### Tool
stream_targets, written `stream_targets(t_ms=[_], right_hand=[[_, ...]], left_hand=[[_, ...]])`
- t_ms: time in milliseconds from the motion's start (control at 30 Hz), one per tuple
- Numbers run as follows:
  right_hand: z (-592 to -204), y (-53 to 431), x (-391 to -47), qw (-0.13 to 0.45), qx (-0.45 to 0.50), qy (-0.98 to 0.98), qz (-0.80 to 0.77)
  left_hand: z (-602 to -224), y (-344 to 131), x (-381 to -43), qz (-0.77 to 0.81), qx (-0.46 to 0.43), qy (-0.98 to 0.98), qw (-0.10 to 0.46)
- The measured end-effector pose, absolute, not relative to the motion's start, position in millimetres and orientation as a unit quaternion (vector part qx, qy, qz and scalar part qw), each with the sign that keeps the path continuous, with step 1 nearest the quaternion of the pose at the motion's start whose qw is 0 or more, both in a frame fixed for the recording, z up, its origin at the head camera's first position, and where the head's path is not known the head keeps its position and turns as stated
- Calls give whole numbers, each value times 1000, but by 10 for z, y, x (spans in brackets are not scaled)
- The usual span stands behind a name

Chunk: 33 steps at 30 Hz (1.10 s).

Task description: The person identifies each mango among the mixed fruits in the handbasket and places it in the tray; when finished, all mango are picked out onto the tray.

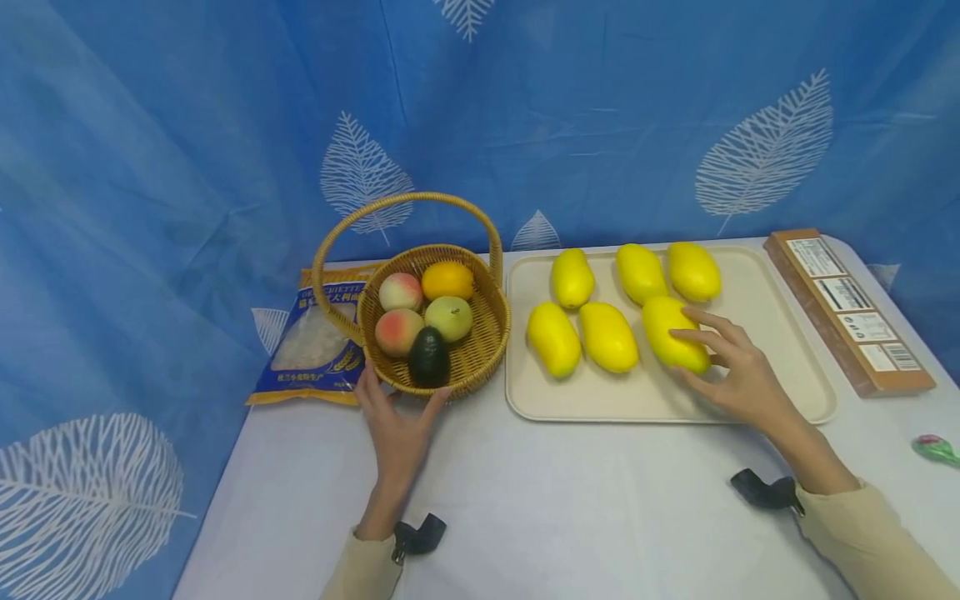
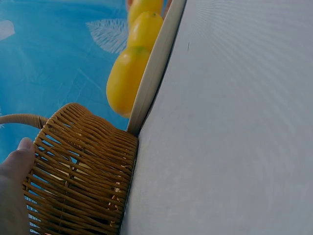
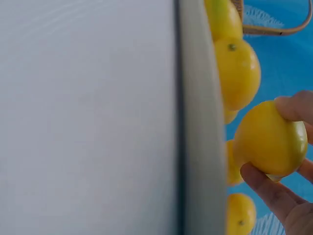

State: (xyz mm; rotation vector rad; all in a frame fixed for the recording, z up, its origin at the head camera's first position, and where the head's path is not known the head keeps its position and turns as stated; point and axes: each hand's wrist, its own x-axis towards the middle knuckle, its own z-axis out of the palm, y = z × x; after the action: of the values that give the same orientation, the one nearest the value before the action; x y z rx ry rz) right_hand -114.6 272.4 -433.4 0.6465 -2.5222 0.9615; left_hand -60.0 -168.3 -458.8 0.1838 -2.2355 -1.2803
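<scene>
My right hand (image 1: 738, 379) holds a yellow mango (image 1: 673, 333) at the front right of a group on a cream tray (image 1: 675, 408). In the right wrist view, thumb and fingers pinch this mango (image 3: 269, 139) from both sides, and it looks raised from the tray. My left hand (image 1: 397, 429) grips the front rim of a wicker basket (image 1: 480, 379), its thumb on the rim in the left wrist view. Inside the basket lie two peaches (image 1: 400, 332), a green round fruit (image 1: 449, 318), an orange-yellow fruit (image 1: 447, 281) and a dark avocado (image 1: 429, 358).
Several other mangoes (image 1: 608, 337) lie on the tray. A blue pasta bag (image 1: 315, 342) lies left of the basket, partly behind it. Right of the tray is a long brown box (image 1: 851, 312), with a small green and pink object (image 1: 936, 450) near the table's right edge.
</scene>
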Motion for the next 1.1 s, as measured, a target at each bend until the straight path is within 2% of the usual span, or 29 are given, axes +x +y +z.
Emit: stream_targets(t_ms=[600, 1100], right_hand=[[-4433, 2762, -1140, 132, 208, -911, 329], [-4458, 2795, -1128, 137, 230, -916, 299]], left_hand=[[-4591, -1673, -595, -476, 69, -831, 279], [-4595, -1661, -592, -472, 71, -835, 274]])
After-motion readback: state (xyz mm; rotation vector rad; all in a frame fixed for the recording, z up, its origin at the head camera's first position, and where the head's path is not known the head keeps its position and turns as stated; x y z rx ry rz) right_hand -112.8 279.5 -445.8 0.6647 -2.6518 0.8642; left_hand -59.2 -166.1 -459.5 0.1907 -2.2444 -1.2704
